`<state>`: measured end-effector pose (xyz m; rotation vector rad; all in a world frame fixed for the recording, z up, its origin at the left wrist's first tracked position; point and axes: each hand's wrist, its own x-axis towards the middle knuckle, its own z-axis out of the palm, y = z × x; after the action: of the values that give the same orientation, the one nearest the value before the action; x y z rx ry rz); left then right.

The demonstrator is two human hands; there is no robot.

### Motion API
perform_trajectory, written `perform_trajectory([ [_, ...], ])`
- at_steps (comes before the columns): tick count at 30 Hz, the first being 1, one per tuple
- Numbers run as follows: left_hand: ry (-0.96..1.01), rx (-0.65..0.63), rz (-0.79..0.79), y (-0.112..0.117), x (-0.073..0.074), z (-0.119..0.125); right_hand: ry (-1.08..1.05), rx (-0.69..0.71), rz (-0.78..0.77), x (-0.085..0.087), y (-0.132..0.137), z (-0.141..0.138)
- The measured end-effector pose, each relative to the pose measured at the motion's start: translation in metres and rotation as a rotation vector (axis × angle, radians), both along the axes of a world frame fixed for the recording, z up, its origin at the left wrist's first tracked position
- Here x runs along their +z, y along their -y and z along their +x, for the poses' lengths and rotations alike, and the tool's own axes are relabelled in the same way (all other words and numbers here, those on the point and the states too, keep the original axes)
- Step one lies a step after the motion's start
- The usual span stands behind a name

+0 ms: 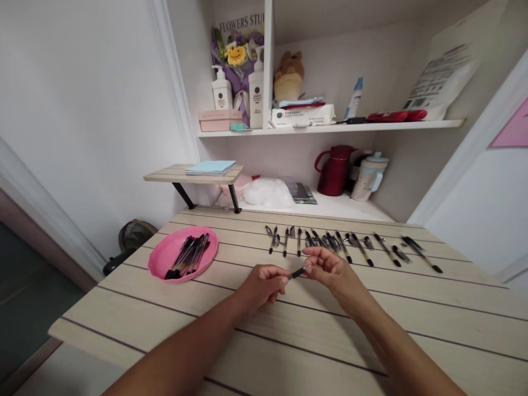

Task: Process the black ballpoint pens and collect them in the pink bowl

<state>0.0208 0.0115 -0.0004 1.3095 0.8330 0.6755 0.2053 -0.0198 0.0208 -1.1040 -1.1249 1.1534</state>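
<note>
A black-gripped pen [297,273] is held between my two hands above the table. My left hand [266,281] is closed around its barrel, most of which is hidden in the fingers. My right hand [330,272] pinches the other end at the tip with thumb and index finger, its remaining fingers loosely curled. Behind my hands, pens without caps [363,250] and loose dark caps [310,240] lie in a row. To the left, a pink scalloped plate [159,261] carries a bundle of several capped-looking pens [190,256].
A small wooden riser [165,175] with a blue notepad [211,167] stands at the table's back left. Behind the table are a red jug [336,171], a pale tumbler [369,177] and a white plastic bag [268,192]. Bottles and boxes fill the shelf [412,126] above.
</note>
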Motion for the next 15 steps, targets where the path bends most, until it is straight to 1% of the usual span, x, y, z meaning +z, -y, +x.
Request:
perform_trajectory([
  [3,0.028,0.003,-0.035,0.0009,0.0009,-0.0004,-0.015,0.004,-0.031,0.0001,0.0020,0.0015],
  [7,0.079,0.000,-0.062,0.0000,0.0009,-0.0011,-0.105,0.041,-0.087,0.0012,0.0046,0.0046],
  [11,0.099,-0.012,-0.064,-0.0006,0.0005,-0.0017,-0.166,0.046,-0.100,-0.0005,0.0044,0.0046],
  [15,0.099,-0.021,-0.075,0.0007,0.0011,-0.0010,-0.166,0.040,-0.087,-0.0047,0.0030,0.0010],
])
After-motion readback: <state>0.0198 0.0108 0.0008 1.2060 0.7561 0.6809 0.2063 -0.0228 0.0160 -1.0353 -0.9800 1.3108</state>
